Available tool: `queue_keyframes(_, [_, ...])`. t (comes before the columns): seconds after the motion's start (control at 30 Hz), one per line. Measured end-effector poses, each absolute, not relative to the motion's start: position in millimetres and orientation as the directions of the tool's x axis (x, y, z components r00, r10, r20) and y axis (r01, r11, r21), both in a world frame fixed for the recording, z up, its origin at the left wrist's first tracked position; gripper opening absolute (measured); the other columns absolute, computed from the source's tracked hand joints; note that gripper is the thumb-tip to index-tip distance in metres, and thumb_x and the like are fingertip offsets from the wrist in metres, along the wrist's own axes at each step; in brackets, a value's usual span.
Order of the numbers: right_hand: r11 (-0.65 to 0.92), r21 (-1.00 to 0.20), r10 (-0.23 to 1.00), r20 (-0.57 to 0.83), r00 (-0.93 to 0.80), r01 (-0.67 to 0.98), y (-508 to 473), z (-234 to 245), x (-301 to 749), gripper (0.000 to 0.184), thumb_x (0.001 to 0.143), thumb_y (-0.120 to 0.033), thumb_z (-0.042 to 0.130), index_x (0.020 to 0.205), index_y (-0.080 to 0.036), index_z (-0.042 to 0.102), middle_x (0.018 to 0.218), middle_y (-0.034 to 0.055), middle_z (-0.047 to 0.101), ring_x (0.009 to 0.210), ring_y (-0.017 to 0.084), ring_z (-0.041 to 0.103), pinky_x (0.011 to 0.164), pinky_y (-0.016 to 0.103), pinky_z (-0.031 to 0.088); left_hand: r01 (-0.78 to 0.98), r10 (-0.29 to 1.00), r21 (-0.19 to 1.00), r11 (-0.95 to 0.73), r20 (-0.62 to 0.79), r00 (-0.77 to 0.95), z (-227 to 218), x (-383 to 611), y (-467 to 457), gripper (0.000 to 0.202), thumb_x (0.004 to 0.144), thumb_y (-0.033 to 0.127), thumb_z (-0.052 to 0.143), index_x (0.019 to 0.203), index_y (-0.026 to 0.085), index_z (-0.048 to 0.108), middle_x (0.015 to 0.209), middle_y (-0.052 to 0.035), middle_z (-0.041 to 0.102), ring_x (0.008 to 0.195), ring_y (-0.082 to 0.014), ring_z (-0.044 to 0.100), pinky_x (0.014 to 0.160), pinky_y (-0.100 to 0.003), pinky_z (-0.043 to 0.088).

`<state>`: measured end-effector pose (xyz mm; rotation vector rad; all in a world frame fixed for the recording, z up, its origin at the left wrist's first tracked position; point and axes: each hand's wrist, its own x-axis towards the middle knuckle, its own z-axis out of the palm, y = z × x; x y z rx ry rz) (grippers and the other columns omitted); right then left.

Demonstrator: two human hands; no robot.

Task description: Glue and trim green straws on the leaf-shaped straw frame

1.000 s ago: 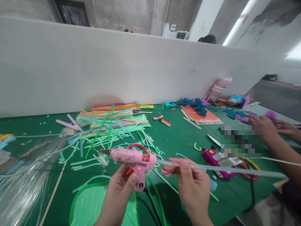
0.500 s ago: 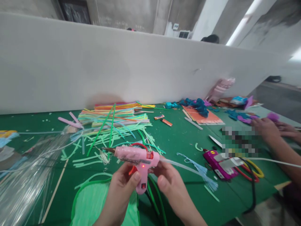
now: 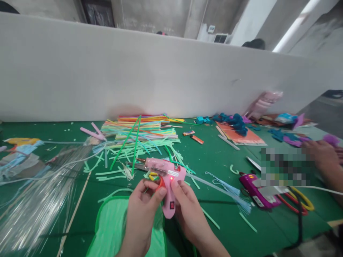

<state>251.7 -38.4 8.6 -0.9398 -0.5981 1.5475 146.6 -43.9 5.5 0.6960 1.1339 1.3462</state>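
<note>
A pink hot glue gun (image 3: 168, 205) is held up over the table, nozzle to the left, its red light lit. A clear glue stick (image 3: 205, 182) runs out of its back. My right hand (image 3: 189, 210) is closed around the handle, thumb on its side. At the orange trigger, my left hand (image 3: 143, 205) has thumb and fingers closed on the gun's front. Partly hidden behind the gun are scissors with a yellow handle (image 3: 153, 176). Below my left hand lies a green panel with a darker edge (image 3: 109, 221).
Coloured pipe cleaners (image 3: 144, 134) are heaped against the white partition (image 3: 160, 75). Clear plastic sleeves (image 3: 45, 200) lie at left. A magenta power strip (image 3: 257, 194) with cords sits at right, near a co-worker's hand (image 3: 318, 153). A blue tassel (image 3: 230, 192) lies between.
My right hand has moved from behind the gun onto its handle. My left hand's grip has shifted toward the trigger. The view has turned slightly left, and the scissors now show behind the gun.
</note>
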Motion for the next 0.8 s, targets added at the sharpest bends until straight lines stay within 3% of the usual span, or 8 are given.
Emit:
queue_keyframes(0.1, [-0.217, -0.790, 0.960, -0.278, 0.021, -0.573, -39, 9, 248, 0.049, 0.070, -0.063, 0.083, 0.090, -0.019, 0.073, 0.085, 0.0029, 0.075, 0.074, 0.016, 0.067, 0.068, 0.026, 0.053, -0.335, 0.965, 0.928, 0.160, -0.219, -0.144, 6, 135, -45, 0.040, 0.074, 0.054, 0.081, 0.081, 0.020, 0.064, 0.077, 0.0000, 0.068, 0.071, -0.0146, 0.066, 0.065, -0.024, 0.056])
queue_keyframes(0.23, [-0.221, -0.822, 0.955, -0.290, 0.053, -0.524, -42, 13, 251, 0.057, 0.068, -0.069, 0.081, 0.091, -0.018, 0.072, 0.084, 0.0053, 0.077, 0.069, 0.018, 0.068, 0.064, 0.027, 0.053, -0.203, 0.964, 0.972, 0.121, -0.163, -0.208, 10, 112, -38, 0.043, 0.077, 0.062, 0.075, 0.086, 0.020, 0.068, 0.070, 0.0027, 0.063, 0.057, -0.0112, 0.058, 0.050, -0.020, 0.048])
queue_keyframes(0.5, [-0.232, -0.847, 0.971, -0.235, -0.055, -0.478, -46, 14, 251, 0.058, 0.078, -0.073, 0.070, 0.084, -0.016, 0.066, 0.063, 0.0062, 0.071, 0.056, 0.013, 0.062, 0.054, 0.021, 0.043, 0.059, 0.982, 0.998, 0.005, 0.007, -0.190, 31, 102, -28, 0.033, 0.075, 0.052, 0.075, 0.074, 0.019, 0.072, 0.069, 0.0014, 0.066, 0.048, -0.0085, 0.050, 0.046, -0.019, 0.044])
queue_keyframes(0.8, [-0.308, -0.723, 0.950, -0.204, -0.236, -0.618, -47, 10, 254, 0.053, 0.087, -0.070, 0.064, 0.079, -0.017, 0.059, 0.042, -0.0065, 0.047, 0.037, 0.006, 0.035, 0.042, 0.019, 0.034, 0.231, 0.968, 0.965, -0.123, 0.168, -0.189, 26, 95, -26, 0.023, 0.081, 0.043, 0.070, 0.071, 0.023, 0.072, 0.070, 0.0023, 0.066, 0.049, -0.0083, 0.046, 0.050, -0.019, 0.043])
